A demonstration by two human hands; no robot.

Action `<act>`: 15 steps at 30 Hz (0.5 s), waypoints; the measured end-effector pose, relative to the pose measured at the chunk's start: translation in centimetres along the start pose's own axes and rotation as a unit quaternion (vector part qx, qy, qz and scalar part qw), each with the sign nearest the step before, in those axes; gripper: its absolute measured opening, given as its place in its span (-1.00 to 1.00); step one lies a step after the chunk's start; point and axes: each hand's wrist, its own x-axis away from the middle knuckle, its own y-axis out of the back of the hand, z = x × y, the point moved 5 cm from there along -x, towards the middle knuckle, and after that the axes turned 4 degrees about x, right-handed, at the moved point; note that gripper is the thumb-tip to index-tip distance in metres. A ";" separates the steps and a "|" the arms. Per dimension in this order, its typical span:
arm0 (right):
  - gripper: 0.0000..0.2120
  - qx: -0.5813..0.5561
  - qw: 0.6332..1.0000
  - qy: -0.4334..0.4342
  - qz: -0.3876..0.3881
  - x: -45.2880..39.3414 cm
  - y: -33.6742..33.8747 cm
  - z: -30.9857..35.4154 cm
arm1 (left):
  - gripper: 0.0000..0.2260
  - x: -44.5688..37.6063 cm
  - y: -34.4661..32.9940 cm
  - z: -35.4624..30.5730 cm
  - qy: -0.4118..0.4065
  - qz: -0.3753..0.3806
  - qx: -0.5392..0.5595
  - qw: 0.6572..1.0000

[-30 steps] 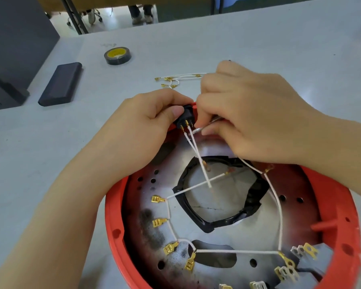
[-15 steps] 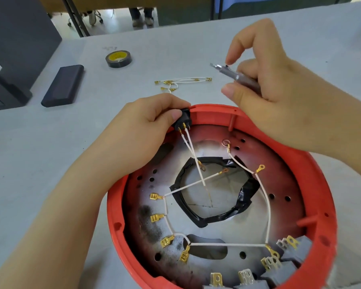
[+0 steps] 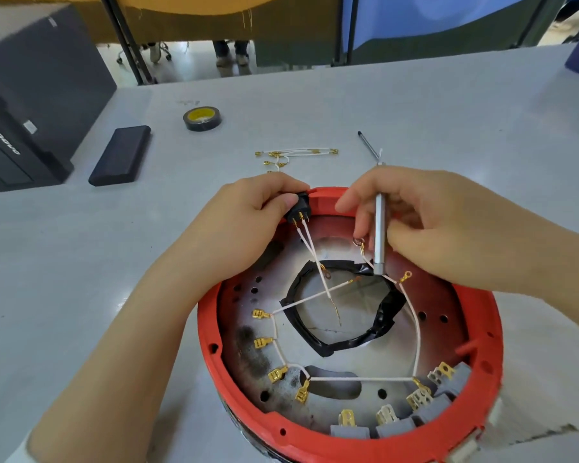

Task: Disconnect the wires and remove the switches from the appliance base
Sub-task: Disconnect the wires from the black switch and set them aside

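Note:
The round red appliance base [image 3: 478, 345] lies open side up on the table, white wires [image 3: 358, 379] with brass terminals strung across its metal floor. My left hand [image 3: 248, 222] pinches a small black switch [image 3: 300, 207] at the far rim, two white wires hanging from its pins. My right hand [image 3: 432, 222] holds a slim silver screwdriver [image 3: 379, 228], handle pointing down into the base and tip pointing away over the table. Grey switches [image 3: 445, 396] sit along the near right rim.
Loose removed wires [image 3: 295, 153] lie on the table beyond the base. A roll of black tape [image 3: 202, 119] and a flat black block [image 3: 121, 155] sit at the far left, beside a black computer case [image 3: 30, 95]. Black tape lines the base's central hole [image 3: 381, 315].
My right hand lifted away from the switch with the screwdriver, then came back down near the rim, the tool now turned with its tip pointing away. My left hand kept its pinch on the switch.

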 end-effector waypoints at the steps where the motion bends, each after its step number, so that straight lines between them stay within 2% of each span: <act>1: -0.50 0.033 0.999 -0.004 0.003 0.3 -0.1 0.0 | -0.74 0.0 0.0 0.1 0.000 0.000 0.000 1.000; 4: -0.68 0.129 0.991 -0.010 -0.029 0.9 0.0 0.4 | -0.74 -0.1 0.0 0.2 0.002 0.000 0.001 1.000; 7: -0.59 0.238 0.971 -0.023 -0.021 1.2 -0.9 0.2 | -0.75 0.0 0.0 0.2 0.001 0.000 0.001 1.000; 11: -0.54 0.206 0.977 -0.049 0.014 0.6 -2.6 -1.8 | -0.75 0.0 0.0 0.3 0.003 -0.001 0.002 1.000; 13: -0.44 0.210 0.976 -0.051 0.002 0.1 -2.6 -2.4 | -0.75 0.0 0.0 0.3 0.003 -0.003 0.003 1.000; 15: -0.46 0.226 0.973 -0.030 -0.028 0.0 -2.7 -2.7 | -0.75 0.0 -0.1 0.3 0.002 -0.004 0.002 1.000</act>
